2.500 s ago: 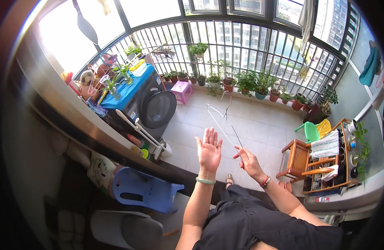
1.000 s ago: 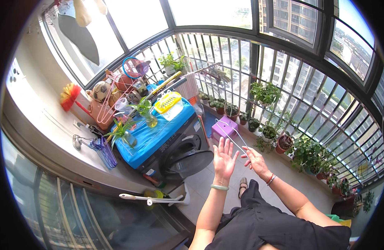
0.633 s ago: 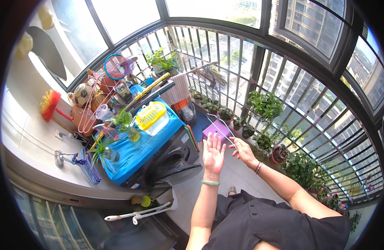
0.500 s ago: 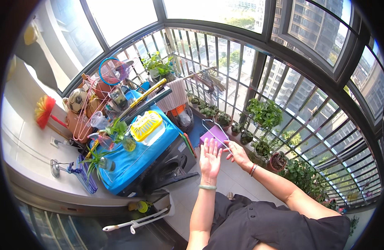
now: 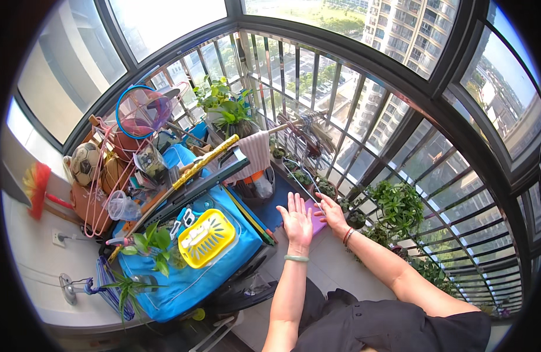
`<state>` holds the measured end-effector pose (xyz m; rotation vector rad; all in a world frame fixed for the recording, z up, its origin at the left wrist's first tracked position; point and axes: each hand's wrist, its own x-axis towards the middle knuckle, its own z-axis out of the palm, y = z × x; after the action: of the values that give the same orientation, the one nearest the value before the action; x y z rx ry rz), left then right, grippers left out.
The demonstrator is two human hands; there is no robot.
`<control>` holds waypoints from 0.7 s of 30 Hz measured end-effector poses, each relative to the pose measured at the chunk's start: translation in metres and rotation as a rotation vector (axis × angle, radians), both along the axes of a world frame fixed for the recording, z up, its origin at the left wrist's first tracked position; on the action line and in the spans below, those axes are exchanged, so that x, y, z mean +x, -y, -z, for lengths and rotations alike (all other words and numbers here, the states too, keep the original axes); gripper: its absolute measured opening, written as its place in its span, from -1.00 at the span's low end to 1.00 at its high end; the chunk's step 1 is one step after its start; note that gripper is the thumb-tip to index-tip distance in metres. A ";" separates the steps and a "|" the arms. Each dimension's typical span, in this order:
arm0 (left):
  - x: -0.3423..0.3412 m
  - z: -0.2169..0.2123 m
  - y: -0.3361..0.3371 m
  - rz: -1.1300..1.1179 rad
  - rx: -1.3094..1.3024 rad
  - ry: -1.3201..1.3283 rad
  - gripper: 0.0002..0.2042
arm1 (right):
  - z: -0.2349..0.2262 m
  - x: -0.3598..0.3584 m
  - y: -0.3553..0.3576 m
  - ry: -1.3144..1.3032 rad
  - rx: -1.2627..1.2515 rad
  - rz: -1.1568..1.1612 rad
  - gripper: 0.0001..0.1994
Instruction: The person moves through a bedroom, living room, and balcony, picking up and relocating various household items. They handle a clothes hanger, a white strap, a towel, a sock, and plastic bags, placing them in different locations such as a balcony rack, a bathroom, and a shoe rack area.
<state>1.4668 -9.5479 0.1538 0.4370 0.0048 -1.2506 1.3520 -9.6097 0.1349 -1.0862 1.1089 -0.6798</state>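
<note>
Two hands are raised in front of you over the balcony floor, and neither one has a firm grip yet as far as the picture shows. Your left hand [image 5: 296, 223] is held flat with the fingers spread and straight, the palm turned away from you, and it holds nothing. Your right hand [image 5: 332, 215] is just beside it, with the fingers bent and closed lightly on a thin grey wire hanger [image 5: 298, 179], whose thin wire runs up and to the left toward the dark metal window railing [image 5: 341, 111]; the exact pinch is too small to see clearly. The wire hanger is in the air above the small purple plastic stool [image 5: 315, 218], which is partly hidden behind your hands. I judge that the hanger is in hand but not placed anywhere: it does not hang on the railing, and it is well apart from the blue cloth-covered machine [image 5: 194, 264] with the yellow plastic basket [image 5: 206, 237].
</note>
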 end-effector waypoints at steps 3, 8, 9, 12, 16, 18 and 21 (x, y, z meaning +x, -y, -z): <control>0.029 0.019 0.048 -0.017 0.002 0.020 -0.20 | 0.020 0.039 0.041 -0.001 0.000 0.023 -0.63; 0.062 0.046 0.110 -0.011 0.042 0.034 -0.20 | 0.056 0.084 0.103 -0.037 -0.027 0.028 -0.64; 0.065 0.049 0.120 -0.009 0.064 0.019 -0.20 | 0.062 0.092 0.115 -0.031 -0.041 0.030 -0.65; 0.073 0.060 0.141 0.012 0.069 0.026 -0.18 | 0.080 0.108 0.145 -0.055 -0.028 0.088 -0.66; 0.083 0.075 0.153 0.032 0.125 0.011 -0.19 | 0.098 0.119 0.165 -0.143 -0.038 0.076 -0.66; 0.088 0.082 0.157 0.035 0.132 0.016 -0.19 | 0.107 0.121 0.167 -0.171 -0.020 0.083 -0.67; 0.094 0.087 0.160 0.038 0.151 0.022 -0.20 | 0.120 0.120 0.169 -0.183 0.012 0.099 -0.67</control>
<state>1.5606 -9.7081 0.0665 0.5836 0.0723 -1.2871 1.4721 -9.7786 0.0147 -1.1054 1.3288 -0.6603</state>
